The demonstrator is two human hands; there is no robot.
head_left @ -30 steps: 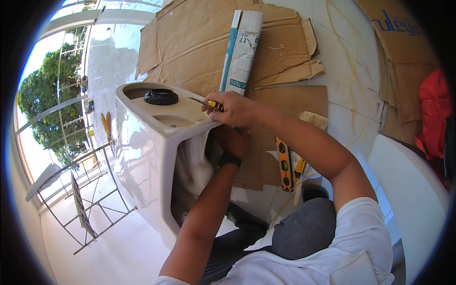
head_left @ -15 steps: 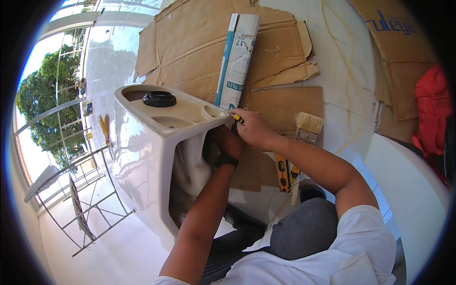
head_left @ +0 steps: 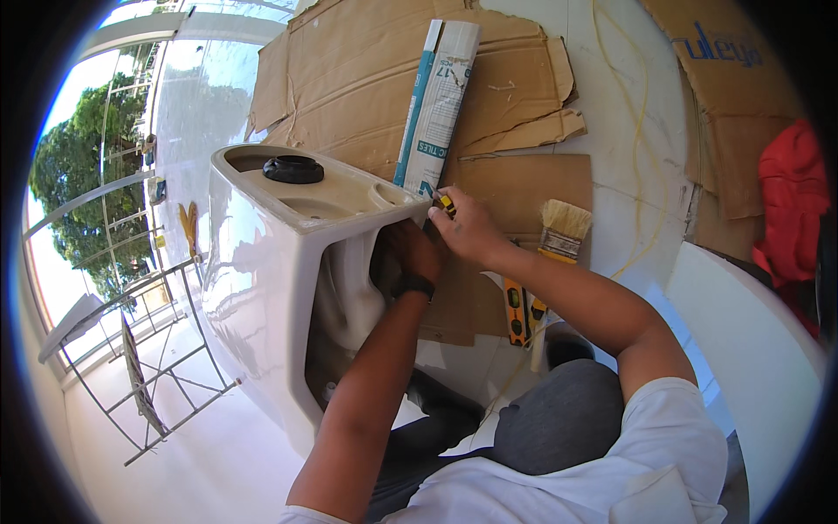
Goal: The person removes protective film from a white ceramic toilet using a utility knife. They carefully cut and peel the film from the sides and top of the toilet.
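Note:
A white ceramic toilet bowl point(head_left: 249, 279) rests tipped before me, its hollow underside facing my arms. A black rubber ring point(head_left: 293, 168) sits on its beige, unglazed face. My left hand point(head_left: 417, 248) reaches into the hollow near the far right corner; the bowl's edge and shadow hide its fingers. Just outside that corner, my right hand point(head_left: 471, 229) is closed on a small yellow-and-black handled tool point(head_left: 448, 206). The tool's tip is too small to make out.
Flattened cardboard point(head_left: 349, 96) covers the floor beyond, with a long tile carton point(head_left: 441, 105) on it. A wide paintbrush point(head_left: 563, 229) and a spirit level point(head_left: 516, 310) lie right of my hands. A yellow cable point(head_left: 644, 131) crosses the floor. A metal frame point(head_left: 179, 375) stands left.
My right hand has shifted slightly right and turned a little, with the tool still in it. My left hand stays inside the bowl's hollow. The view has moved slightly.

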